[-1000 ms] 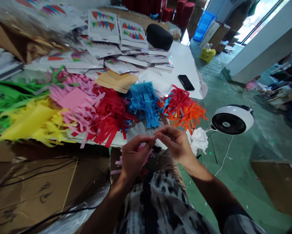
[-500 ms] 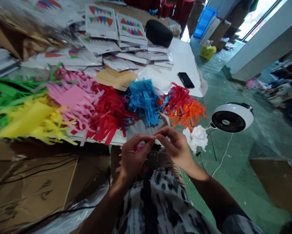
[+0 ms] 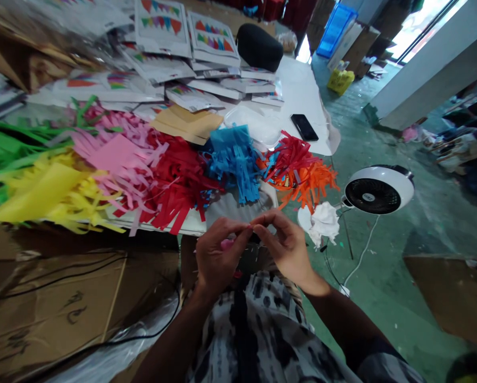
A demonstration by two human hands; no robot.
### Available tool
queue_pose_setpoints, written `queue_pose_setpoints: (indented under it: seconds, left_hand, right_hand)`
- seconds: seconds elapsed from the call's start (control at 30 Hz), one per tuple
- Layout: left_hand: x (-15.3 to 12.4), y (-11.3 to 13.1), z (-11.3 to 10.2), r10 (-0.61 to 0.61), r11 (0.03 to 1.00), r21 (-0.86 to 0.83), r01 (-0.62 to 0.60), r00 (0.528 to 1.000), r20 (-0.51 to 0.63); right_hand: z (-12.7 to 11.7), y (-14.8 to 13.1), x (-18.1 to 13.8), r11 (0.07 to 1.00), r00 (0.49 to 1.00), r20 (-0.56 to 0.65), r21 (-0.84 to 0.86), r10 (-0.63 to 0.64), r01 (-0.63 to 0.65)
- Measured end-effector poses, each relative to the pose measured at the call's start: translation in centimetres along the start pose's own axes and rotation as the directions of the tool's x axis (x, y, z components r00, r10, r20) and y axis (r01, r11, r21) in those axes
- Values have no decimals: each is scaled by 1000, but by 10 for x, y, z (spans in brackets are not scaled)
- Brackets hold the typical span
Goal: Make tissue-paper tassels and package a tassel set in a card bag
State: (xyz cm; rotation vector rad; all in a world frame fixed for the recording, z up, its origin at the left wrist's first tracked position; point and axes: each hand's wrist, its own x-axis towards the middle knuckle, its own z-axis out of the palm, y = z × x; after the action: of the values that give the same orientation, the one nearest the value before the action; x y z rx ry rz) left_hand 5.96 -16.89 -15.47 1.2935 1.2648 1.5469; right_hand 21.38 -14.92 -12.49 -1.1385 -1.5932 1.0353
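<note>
1. Pink paper piece point(image 3: 227, 244): in the head view, it sits low in the middle, held above the person's lap just below the near edge of the surface point(image 3: 302, 101).
2. The left hand point(image 3: 216, 255) curls around the pink paper piece, its fingers point(image 3: 238, 230) pinched on it at the top.
3. The right hand point(image 3: 286, 247) meets the left fingertip to fingertip, its fingers point(image 3: 262, 221) pressed together; what they pinch is too small to tell.
4. Behind the hands, fringed paper lies in heaps on the surface: yellow fringe point(image 3: 50, 191), pink fringe point(image 3: 114, 154), red fringe point(image 3: 178, 183), blue fringe point(image 3: 234, 157) and orange fringe point(image 3: 310, 183).
5. A black phone point(image 3: 304, 127) lies farther back on the surface, and a white fan point(image 3: 377, 189) stands on the floor to the right.
</note>
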Motion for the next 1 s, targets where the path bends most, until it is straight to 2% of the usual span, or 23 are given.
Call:
queue_pose_setpoints:
  seconds: [0.1,0.2,0.3,0.37,0.43,0.57,0.63,0.8,1.0]
  left_hand:
    - [1,0,-2,64,996,55,-66,998,24]
    - [2,2,-3,180,972,143,-186,982,58]
    - [5,5,-3,303,923,220,-316,948,94]
    - [6,7,-3,339,903,240,-357,934,113]
    - [7,7,-3,324,909,231,-346,937,130]
    - [7,7,-4,278,925,219,-310,947,164]
    - [7,7,-5,262,929,225,-294,951,162]
    - [8,7,-6,182,951,224,-213,972,148]
    - [10,7,-8,241,933,228,-278,954,178]
  right_hand:
    - [-2,-2,0,995,997,15,-65,-71,72]
    - [-2,1,0,991,995,19,-86,-98,100]
    - [-1,7,-1,999,999,-5,-13,-40,40]
    - [-1,10,-3,1000,1000,-15,30,1,0]
    - [-1,11,-4,1000,1000,-26,2,-16,16]
    - [-3,7,-6,949,976,-19,-241,-216,205]
    - [-4,4,-5,921,965,5,-299,-262,252]
    - [-7,2,-2,965,987,21,-206,-160,161]
    - [-7,4,-4,985,997,-18,-153,-79,75]
